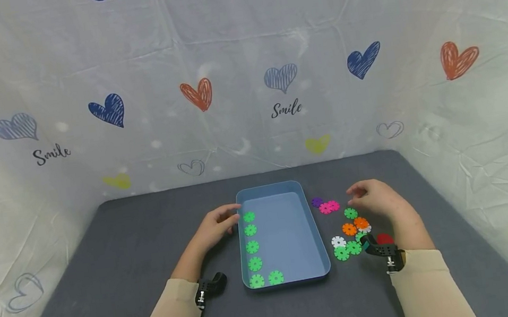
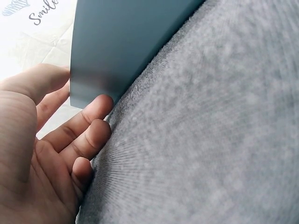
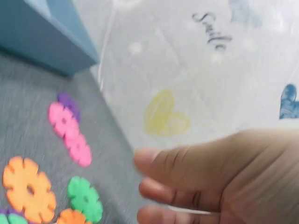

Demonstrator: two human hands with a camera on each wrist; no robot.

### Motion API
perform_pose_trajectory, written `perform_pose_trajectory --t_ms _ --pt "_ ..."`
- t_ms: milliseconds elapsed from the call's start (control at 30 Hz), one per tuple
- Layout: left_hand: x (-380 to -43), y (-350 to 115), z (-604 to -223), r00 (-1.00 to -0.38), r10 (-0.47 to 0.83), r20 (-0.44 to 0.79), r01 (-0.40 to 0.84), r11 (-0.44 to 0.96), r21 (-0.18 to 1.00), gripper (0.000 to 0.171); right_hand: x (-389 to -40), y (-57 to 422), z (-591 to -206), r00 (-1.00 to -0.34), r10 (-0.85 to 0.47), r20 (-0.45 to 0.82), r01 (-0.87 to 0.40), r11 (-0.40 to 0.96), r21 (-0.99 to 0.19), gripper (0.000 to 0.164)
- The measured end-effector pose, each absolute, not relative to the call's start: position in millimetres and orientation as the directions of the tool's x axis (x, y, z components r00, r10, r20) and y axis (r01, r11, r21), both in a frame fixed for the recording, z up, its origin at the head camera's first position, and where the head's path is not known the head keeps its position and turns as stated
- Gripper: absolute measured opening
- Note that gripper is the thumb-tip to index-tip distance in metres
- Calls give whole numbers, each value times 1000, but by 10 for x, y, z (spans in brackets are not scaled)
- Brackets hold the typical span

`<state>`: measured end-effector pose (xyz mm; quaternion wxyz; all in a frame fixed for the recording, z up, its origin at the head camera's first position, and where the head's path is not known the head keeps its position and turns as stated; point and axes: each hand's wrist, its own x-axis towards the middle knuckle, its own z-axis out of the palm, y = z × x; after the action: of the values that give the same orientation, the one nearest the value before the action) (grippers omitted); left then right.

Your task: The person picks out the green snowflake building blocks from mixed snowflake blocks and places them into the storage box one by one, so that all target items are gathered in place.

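Observation:
A blue-grey tray (image 1: 281,219) lies on the dark cloth. Green notched flower-shaped discs (image 1: 253,246) line its left side, with another green disc (image 1: 276,277) beside the near-left corner. My left hand (image 1: 217,226) is at the tray's left wall, fingertips right at the rim and fingers loosely bent, as the left wrist view also shows against the wall (image 2: 121,46). My right hand (image 1: 377,198) hovers above the loose discs right of the tray, thumb and fingers loosely bent and nothing visible between them. Nearest beneath it is a loose green disc (image 1: 350,213).
Beyond the tray's right side lie pink discs (image 1: 325,208) and a purple disc (image 1: 317,202). Closer in are orange discs (image 1: 349,229), a white disc (image 1: 338,242), more green discs (image 1: 341,253) and a red piece (image 1: 384,239), partly behind the right wrist camera (image 1: 381,250). A heart-printed sheet (image 1: 245,127) hangs behind.

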<state>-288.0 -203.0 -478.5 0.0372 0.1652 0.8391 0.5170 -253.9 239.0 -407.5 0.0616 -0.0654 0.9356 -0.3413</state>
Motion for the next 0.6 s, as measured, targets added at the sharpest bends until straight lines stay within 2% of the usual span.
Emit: perform_pose_trajectory --t_ms 367,467,600 --pt "-2855 -2025 -4768 -939 318 129 256 401 880 41 -2608 2321 -4331 -979 -64 -192 55 828 -559 29" --pt "-2877 -2030 -4792 -940 317 128 256 404 878 40 -2609 2323 -4344 -980 -47 -194 71 826 -559 25" --pt "-2876 -2029 -4799 -940 314 132 257 402 879 39 -2609 2329 -4335 -991 -45 -130 39 815 -578 20"
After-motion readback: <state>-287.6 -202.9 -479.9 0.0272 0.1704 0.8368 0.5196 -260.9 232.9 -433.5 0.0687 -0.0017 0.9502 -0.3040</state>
